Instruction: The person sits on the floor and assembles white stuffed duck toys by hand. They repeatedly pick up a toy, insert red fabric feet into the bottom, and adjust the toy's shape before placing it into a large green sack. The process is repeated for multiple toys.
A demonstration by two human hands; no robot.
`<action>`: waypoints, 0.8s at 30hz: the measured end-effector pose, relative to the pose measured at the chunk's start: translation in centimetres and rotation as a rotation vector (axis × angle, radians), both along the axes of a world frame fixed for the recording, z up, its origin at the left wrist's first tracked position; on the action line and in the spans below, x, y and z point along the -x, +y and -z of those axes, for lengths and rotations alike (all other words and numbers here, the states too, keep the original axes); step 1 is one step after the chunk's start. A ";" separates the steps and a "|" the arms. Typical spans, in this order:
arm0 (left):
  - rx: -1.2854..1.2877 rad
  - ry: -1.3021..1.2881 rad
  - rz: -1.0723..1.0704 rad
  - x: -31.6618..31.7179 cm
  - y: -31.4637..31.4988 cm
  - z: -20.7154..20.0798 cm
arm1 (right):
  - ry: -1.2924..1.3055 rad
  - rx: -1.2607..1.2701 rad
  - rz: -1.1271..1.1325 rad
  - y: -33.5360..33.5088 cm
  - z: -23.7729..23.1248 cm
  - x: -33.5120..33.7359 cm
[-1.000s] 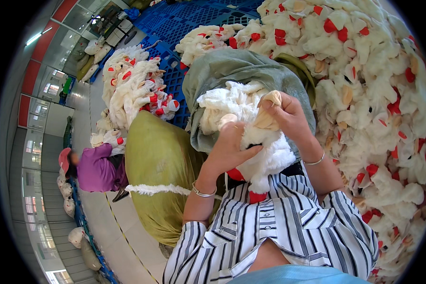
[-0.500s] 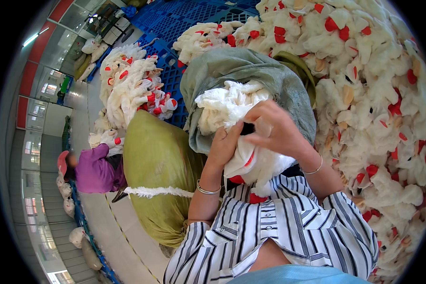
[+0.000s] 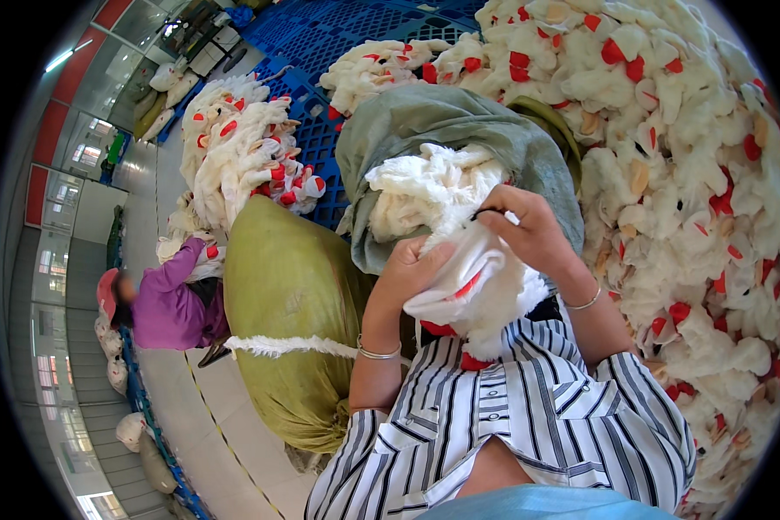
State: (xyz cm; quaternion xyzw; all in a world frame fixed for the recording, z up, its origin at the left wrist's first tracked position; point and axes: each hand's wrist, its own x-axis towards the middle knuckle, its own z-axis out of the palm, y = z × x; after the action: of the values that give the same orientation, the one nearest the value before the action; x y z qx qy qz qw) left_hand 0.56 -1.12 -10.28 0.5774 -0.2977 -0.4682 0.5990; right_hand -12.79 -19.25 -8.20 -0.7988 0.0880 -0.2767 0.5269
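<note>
A limp white plush toy skin [image 3: 504, 305] with red patches hangs in front of my striped shirt. My left hand [image 3: 418, 267] is closed on its upper left edge, thumb on top. My right hand [image 3: 529, 232] pinches a small black piece [image 3: 479, 214] at the skin's top between thumb and fingers; whether it is fixed to the plush, I cannot tell. Just beyond both hands stands an open grey-green sack [image 3: 416, 111] with white plush [image 3: 433, 186] inside it. The lower part of the toy skin rests against my lap.
A full olive-green sack [image 3: 286, 286] stands at my left, with a white fluffy strip [image 3: 295, 347] across it. Heaped plush skins [image 3: 676, 217] rise on the right, and another pile [image 3: 238, 160] lies far left on blue pallets [image 3: 338, 35]. A person in purple [image 3: 180, 299] bends beyond the olive sack.
My right hand has gone from blurred motion over the toy skin to pinching the black piece. My left hand has shifted slightly down and right, with the skin spread flatter.
</note>
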 end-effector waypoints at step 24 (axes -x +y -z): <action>0.174 0.280 -0.386 1.4 -3.9 0.3 | 0.360 0.178 0.028 3.9 0.8 -0.6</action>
State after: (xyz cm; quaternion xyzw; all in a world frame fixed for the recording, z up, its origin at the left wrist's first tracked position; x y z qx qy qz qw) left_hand -0.88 -4.97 -10.60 0.4993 -0.1352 -0.3930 0.7603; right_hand -12.16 -15.39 -8.99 -0.8775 0.1670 -0.1433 0.4262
